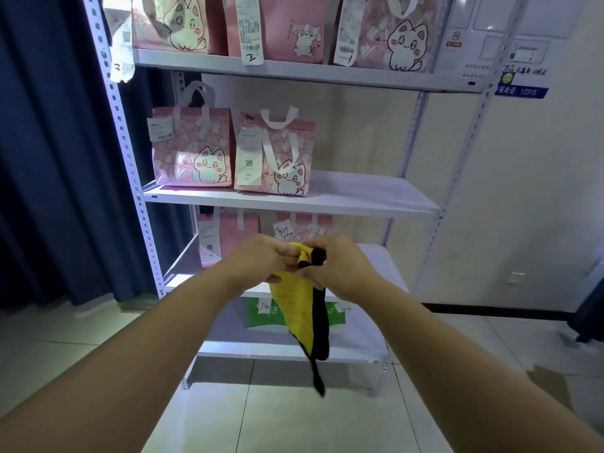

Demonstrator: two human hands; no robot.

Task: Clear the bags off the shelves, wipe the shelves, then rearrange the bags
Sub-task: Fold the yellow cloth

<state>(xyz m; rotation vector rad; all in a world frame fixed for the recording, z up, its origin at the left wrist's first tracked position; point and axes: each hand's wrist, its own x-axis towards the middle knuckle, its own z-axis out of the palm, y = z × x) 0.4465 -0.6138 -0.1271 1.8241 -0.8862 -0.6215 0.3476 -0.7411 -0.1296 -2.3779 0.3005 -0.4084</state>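
Note:
A white metal shelf unit (359, 194) stands ahead with pink cat-print bags on it. Three bags (294, 24) sit on the top shelf. Two bags (192, 152) (277, 158) stand at the left of the middle shelf. More pink bags (228, 233) are on the shelf below, partly hidden by my hands. A green bag (261, 317) lies on the bottom shelf. My left hand (264, 259) and my right hand (340, 266) both grip the top of a yellow and black cloth (304, 315), which hangs down in front of the lower shelves.
A dark blue curtain (55, 158) hangs at the left of the shelf unit. A cream wall with a socket (516, 277) is at the right. The floor (294, 420) is pale tile. A dark object (588, 315) shows at the right edge.

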